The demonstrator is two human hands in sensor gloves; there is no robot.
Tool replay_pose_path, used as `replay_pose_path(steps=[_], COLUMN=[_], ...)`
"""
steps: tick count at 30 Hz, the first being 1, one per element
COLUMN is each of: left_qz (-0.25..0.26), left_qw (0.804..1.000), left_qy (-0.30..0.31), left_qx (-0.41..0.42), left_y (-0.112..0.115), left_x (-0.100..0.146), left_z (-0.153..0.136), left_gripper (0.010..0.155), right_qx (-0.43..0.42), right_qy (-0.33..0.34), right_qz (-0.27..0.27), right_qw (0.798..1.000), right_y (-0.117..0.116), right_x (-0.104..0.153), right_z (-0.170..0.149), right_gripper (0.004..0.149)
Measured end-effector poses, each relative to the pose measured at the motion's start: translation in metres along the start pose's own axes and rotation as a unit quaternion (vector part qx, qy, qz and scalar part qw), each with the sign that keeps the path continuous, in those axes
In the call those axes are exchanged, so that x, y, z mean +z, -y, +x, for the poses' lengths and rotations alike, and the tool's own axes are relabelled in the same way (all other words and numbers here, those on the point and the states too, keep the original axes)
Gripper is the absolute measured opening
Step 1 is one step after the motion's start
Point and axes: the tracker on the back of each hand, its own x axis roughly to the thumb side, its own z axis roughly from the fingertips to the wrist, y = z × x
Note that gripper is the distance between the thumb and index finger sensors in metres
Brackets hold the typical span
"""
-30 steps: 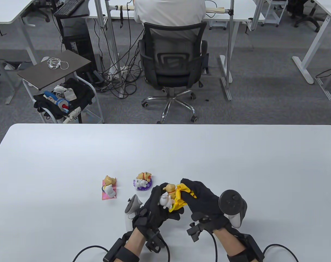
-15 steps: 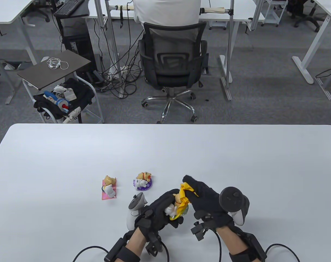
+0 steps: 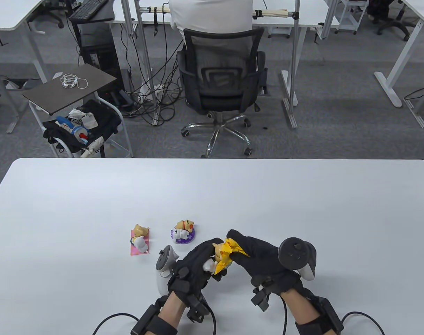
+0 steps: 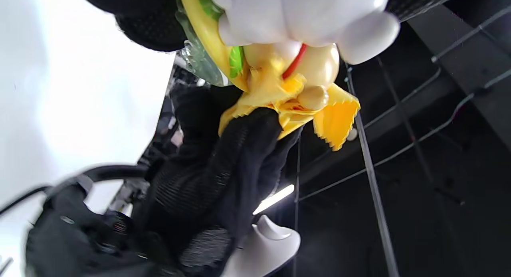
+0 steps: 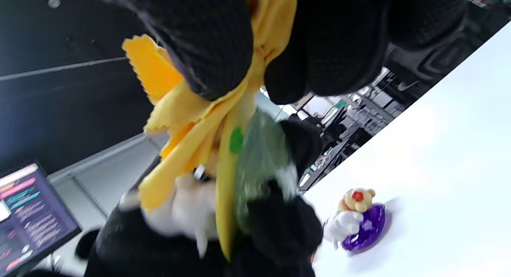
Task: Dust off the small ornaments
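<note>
My left hand grips a small ornament, a tan bear with a white figure on a yellow-green base. It is held above the white table near its front edge. My right hand pinches a yellow cloth and presses it against the bear. The cloth wraps the bear's head in the left wrist view. The cloth bunches under my right fingers. Two more ornaments stand on the table: one on a pink base, one on a purple base.
The purple-base ornament stands just left of my hands. Beyond the table's far edge a person sits in a black office chair. A cart with a dark top stands at the back left.
Both hands shifted slightly left and closer together. The left hand turned the ornament, so less of it shows, while the cloth rubbed over the bear.
</note>
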Motion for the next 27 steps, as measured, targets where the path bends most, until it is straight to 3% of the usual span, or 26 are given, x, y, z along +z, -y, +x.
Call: replay_pose_path(steps=[2,8,10,14,18,20,22,27], left_qz=[0.006,0.038,0.030,0.017,0.031,0.048,0.035,0.037], left_qw=[1.000,0.989,0.993,0.998,0.995,0.993,0.994,0.998], left_qy=[-0.004,-0.022,-0.004,0.018,-0.001,-0.003,0.025,0.040], left_qx=[-0.015,-0.138,-0.116,-0.054,-0.093,-0.107,-0.103,-0.035], left_y=[-0.002,0.003,0.003,0.002,0.001,0.001,0.001,-0.002], left_x=[0.000,0.001,0.002,0.001,0.000,0.002,0.002,0.004], left_z=[0.003,0.010,0.010,0.014,0.013,0.012,0.014,0.017], left_gripper=[0.052,0.049,0.048,0.047,0.048,0.048,0.047,0.046], right_qx=[-0.014,0.073,0.060,0.052,0.023,0.044,0.095,0.085], right_qy=[0.004,0.025,0.023,-0.004,0.041,0.059,0.055,0.025], right_qz=[-0.024,0.038,0.002,0.014,-0.026,-0.008,-0.011,-0.026], right_qw=[1.000,0.996,0.998,0.999,0.999,0.997,0.994,0.996], right_y=[0.005,-0.013,-0.012,-0.003,-0.001,-0.008,-0.013,-0.006], right_x=[0.001,0.001,0.001,0.000,0.003,0.005,0.005,0.003], right_z=[0.001,0.022,0.016,0.004,0.020,0.030,0.031,0.017], right_gripper=[0.062,0.054,0.052,0.052,0.054,0.053,0.048,0.048])
